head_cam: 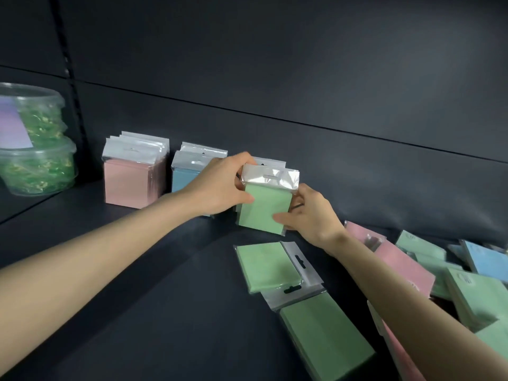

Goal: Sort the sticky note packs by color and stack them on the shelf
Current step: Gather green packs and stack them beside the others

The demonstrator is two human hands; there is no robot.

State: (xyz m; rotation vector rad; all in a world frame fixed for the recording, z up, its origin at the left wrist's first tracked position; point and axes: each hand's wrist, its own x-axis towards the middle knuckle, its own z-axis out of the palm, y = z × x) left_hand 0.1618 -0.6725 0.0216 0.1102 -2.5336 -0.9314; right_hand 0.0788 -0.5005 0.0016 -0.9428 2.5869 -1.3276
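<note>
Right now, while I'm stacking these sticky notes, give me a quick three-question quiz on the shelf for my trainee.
1. Multiple choice: the pack held upright by the left hand and right hand is A pink, B green, C blue.
2. True or false: the blue stack stands between the pink stack and the held pack.
3. Fill in: the clear tubs sit to the ___ of the pink stack.

Key: 1 B. 2 true. 3 left.

Shop, dark slotted display shelving [165, 270]; hang-tab retail packs [132, 171] faced upright
</note>
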